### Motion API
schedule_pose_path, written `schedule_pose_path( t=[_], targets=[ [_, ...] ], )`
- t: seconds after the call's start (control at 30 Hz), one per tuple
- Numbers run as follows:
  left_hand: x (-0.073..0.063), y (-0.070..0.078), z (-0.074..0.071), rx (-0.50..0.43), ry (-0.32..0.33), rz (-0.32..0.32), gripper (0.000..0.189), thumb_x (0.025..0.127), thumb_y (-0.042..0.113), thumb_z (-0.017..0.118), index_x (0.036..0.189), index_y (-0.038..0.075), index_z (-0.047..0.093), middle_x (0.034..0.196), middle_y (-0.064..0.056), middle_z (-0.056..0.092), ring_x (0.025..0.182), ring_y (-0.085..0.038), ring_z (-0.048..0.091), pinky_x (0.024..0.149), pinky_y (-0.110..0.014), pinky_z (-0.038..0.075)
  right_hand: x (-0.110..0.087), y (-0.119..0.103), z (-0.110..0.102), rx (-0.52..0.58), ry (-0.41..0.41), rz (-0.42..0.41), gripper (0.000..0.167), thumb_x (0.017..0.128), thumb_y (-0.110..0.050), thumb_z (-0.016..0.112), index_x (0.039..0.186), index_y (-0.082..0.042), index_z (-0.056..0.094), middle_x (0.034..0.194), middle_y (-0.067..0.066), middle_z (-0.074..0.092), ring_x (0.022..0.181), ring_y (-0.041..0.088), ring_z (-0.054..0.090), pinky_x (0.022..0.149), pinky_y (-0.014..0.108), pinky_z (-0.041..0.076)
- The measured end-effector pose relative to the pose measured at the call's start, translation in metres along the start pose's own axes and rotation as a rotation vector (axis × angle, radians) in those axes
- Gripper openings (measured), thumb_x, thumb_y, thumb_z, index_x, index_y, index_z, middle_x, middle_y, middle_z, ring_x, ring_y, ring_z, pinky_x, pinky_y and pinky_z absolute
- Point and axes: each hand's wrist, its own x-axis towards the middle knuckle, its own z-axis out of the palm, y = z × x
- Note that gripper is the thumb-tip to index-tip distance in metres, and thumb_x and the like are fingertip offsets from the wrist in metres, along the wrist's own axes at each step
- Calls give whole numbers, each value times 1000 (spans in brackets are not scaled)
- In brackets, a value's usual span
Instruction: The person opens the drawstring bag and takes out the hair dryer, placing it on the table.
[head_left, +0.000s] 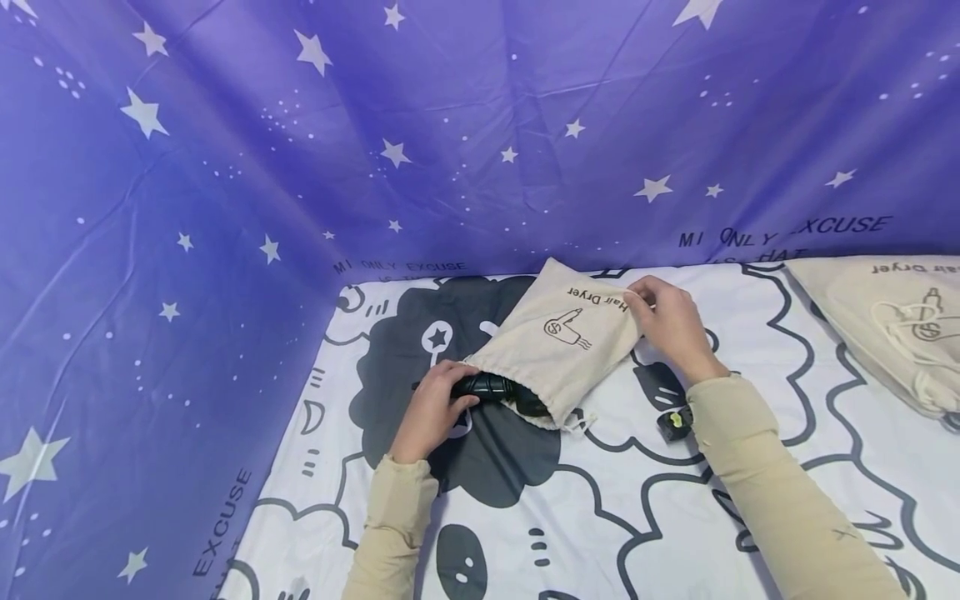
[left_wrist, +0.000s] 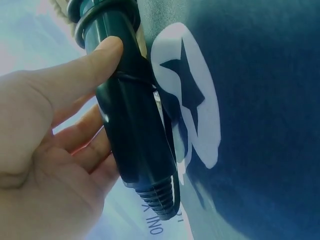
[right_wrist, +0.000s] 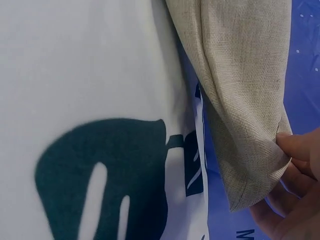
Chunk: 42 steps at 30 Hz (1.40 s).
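Tan sleeves (head_left: 780, 492) foremost — left hand (head_left: 437, 408) grips a black handle (head_left: 487, 386) (crosswise, ridged end leftward); right hand (head_left: 672, 323) pinches a cloth bag (head_left: 577, 342).

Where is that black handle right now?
In the head view, the black handle is just below the centre, held in the left hand at the lower-left mouth of the cloth bag that the right hand pinches.

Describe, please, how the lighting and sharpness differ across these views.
Head view: fairly even light, the held bag reasonably sharp; left wrist view: bluish haze, washed-out upper left, faint sheen on the black handle; right wrist view: dimmer, with the bag's weave distinct.
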Motion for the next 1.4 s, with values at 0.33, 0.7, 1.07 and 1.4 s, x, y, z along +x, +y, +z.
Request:
schedule_pose_path(
  t=[0.33, 0.7, 1.07, 1.4],
  targets=[
    [-1, -5, -7, -44, -15, -2, 32, 83, 6, 77, 115, 6, 70, 114, -11, 66, 114, -30, 60, 102, -45, 45, -1, 1, -6, 6, 3, -24, 24, 102, -17, 54, 110, 4, 63, 101, 26, 69, 95, 43, 64, 87, 55, 45],
    [-1, -12, -13, -85, -41, 8, 33, 82, 6, 79, 113, 5, 70, 112, -10, 67, 112, -28, 60, 99, -44, 46, 1, 4, 1, 9, 52, -16, 21, 102, -14, 52, 108, 5, 61, 100, 26, 67, 91, 41, 62, 86, 53, 45],
    [0, -12, -18, -60, -74, 8, 32, 80, 9, 81, 110, 5, 71, 109, -8, 69, 107, -27, 62, 97, -45, 46, 0, 10, -5, 5, -14, 3, 26, 103, -17, 50, 112, 4, 60, 102, 26, 66, 95, 42, 63, 84, 53, 45],
    [3, 5, -10, -48, -136, 28, 52, 75, 18, 87, 121, 5, 68, 120, -9, 63, 115, -27, 57, 101, -43, 44, 1, 11, -2, -17, -189, 12, 45, 101, -35, 56, 127, 1, 59, 116, 27, 64, 106, 41, 60, 90, 56, 45]
  ],
)
